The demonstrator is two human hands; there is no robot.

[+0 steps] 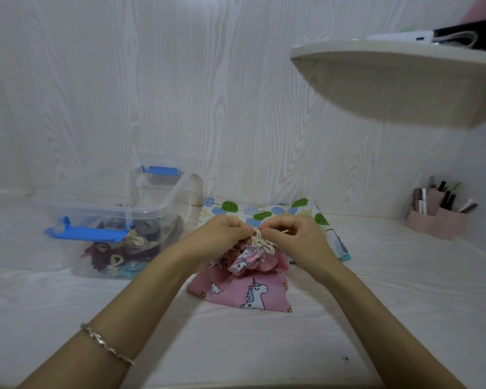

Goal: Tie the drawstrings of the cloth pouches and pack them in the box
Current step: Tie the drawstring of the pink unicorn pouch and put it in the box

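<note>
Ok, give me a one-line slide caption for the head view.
Left hand and right hand tie the drawstring of the pink unicorn pouch near the clear box.

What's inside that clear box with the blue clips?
The clear box holds a pile of cloth pouches, purple, teal and grey, with cream drawstrings. Anything beneath the pile is hidden.

**Centre:** the pouch [247, 293] before you is matt pink woven cloth with a printed pattern. Its drawstring [260, 239] is cream twisted cord, rough-looking.
**Behind it:** a second pouch [264, 210] of matt white printed cloth.
**Left:** the box [110, 213] is clear, glossy plastic with smooth blue plastic latches [84, 234].
**Lower left:** your bracelet [107, 343] is shiny metal.
**Surroundings:** the table [264, 346] and wall [236, 94] show a pale, matt wood-grain finish.
</note>
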